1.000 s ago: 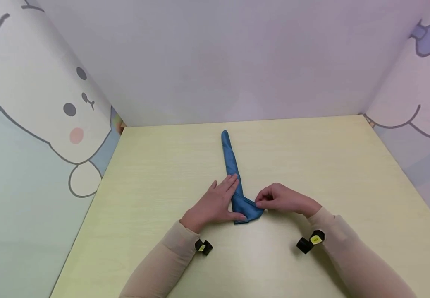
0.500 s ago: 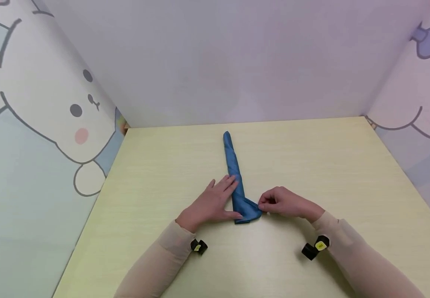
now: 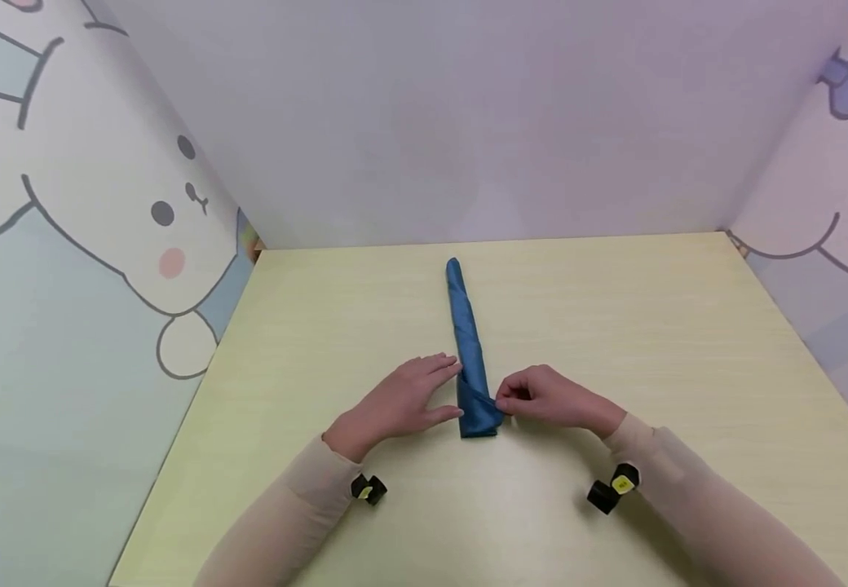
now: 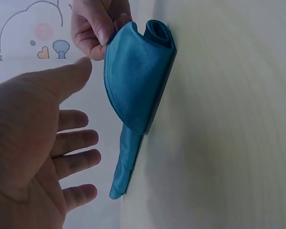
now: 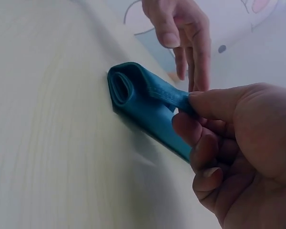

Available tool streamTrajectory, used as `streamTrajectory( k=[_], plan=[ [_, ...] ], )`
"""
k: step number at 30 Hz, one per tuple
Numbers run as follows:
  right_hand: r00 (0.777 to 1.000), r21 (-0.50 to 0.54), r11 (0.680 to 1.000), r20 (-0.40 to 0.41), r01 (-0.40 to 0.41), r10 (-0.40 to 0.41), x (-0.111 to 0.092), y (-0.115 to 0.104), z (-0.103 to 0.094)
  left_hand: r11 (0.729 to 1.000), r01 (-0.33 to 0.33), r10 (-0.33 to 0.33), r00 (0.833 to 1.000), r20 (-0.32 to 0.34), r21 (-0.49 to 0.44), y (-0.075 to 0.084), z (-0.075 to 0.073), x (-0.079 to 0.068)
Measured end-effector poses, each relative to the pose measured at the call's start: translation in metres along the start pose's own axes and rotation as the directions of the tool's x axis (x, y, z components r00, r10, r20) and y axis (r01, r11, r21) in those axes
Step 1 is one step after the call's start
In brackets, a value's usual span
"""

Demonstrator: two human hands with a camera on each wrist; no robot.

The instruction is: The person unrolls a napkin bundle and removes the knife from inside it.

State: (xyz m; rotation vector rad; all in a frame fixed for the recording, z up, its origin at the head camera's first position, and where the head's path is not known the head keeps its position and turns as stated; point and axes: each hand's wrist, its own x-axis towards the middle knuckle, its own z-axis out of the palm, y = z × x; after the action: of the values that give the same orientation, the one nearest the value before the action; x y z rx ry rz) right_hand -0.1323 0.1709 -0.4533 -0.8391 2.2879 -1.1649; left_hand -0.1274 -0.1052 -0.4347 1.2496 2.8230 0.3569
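A blue satiny cloth [image 3: 471, 338], rolled into a long narrow shape, lies on the table with its thin end pointing away. At the near end a stitched flap [image 4: 133, 76] wraps across the roll. My right hand [image 3: 559, 397] pinches the flap's edge between thumb and index finger, as the right wrist view also shows. My left hand [image 3: 398, 403] hovers along the cloth's left side, fingers extended and thumb apart. In the left wrist view the left fingers [image 4: 76, 143] hold nothing, and a gap shows between them and the cloth.
The pale wooden table [image 3: 615, 310] extends on both sides of the cloth. A plain wall [image 3: 424, 122] rises at its back edge, and cartoon-printed panels [image 3: 86, 326] stand at left and right. A small black camera [image 3: 612, 489] is strapped to each wrist.
My left hand has come off the cloth and shifted left. The right hand has drawn the flap leftward over the roll, so the near end looks narrower.
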Motion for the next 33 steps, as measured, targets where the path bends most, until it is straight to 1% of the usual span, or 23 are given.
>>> streamTrajectory(
  k=[4, 7, 11, 15, 21, 24, 30, 33],
  plan=[
    [1.000, -0.031, 1.000, -0.001, 0.003, -0.003, 0.008, -0.006, 0.004, 1.000, 0.000, 0.000, 1.000, -0.019, -0.014, -0.001, 0.000, -0.003],
    [1.000, -0.073, 0.997, -0.003, 0.009, -0.009, 0.014, -0.010, 0.006, 1.000, 0.005, -0.006, 1.000, -0.015, -0.028, 0.000, 0.002, -0.004],
    [0.999, -0.131, 0.990, -0.010, 0.040, -0.042, 0.022, -0.015, 0.009, 0.998, 0.007, -0.007, 1.000, -0.009, -0.060, 0.002, 0.006, -0.004],
    [0.998, -0.168, 0.984, -0.019, 0.060, -0.064, 0.031, -0.019, 0.012, 0.998, 0.013, -0.015, 1.000, -0.020, -0.067, 0.004, 0.009, -0.005],
    [0.999, -0.189, 0.981, -0.020, 0.035, -0.039, 0.040, -0.024, 0.015, 0.998, 0.049, -0.050, 0.998, -0.045, -0.041, 0.006, 0.013, -0.007],
    [0.999, -0.192, 0.981, -0.022, 0.028, -0.033, 0.042, -0.024, 0.016, 0.998, 0.062, -0.062, 0.996, -0.058, -0.010, 0.006, 0.016, -0.009],
    [0.999, -0.191, 0.981, -0.039, 0.016, -0.024, 0.040, -0.022, 0.016, 0.997, 0.047, -0.040, 0.992, -0.119, 0.057, 0.006, 0.023, -0.008],
    [0.998, -0.197, 0.980, -0.064, 0.009, -0.022, 0.039, -0.021, 0.015, 0.997, 0.051, -0.042, 0.991, -0.128, 0.066, 0.006, 0.025, -0.009]
  ],
)
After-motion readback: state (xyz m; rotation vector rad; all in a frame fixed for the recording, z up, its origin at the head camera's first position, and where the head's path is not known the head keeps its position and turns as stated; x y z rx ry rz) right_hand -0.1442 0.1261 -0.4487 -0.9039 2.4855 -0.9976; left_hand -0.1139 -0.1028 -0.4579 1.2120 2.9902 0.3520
